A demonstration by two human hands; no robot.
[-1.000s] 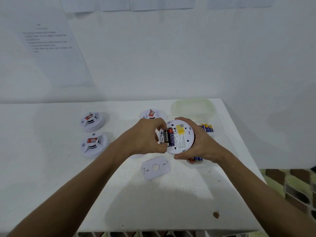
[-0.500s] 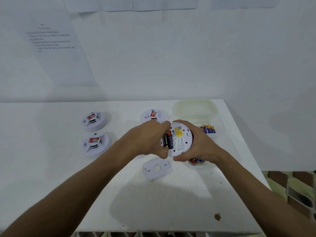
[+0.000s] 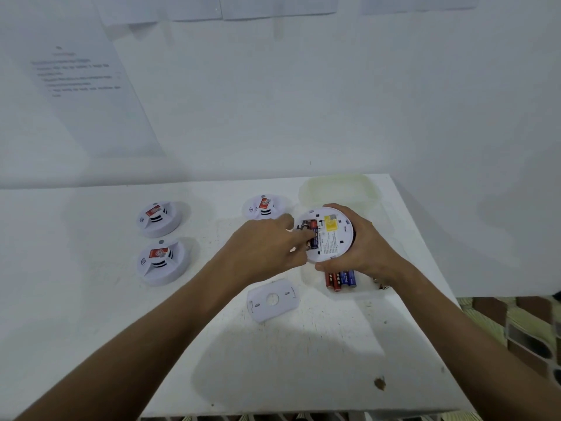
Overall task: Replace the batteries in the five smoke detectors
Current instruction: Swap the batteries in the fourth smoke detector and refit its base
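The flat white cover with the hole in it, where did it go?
In the head view the flat cover lies on the table, just nearer the person than both hands, left of the loose batteries.

Detector (image 3: 329,238) white matt plastic; table (image 3: 91,314) scuffed matt white.

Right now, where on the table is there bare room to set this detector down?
Free: the near strip of table in front of the loose cover plate, and the far-left stretch beyond the two left detectors. Crowded: the right side, where the loose batteries, the plastic lid and the third resting detector surround both hands.
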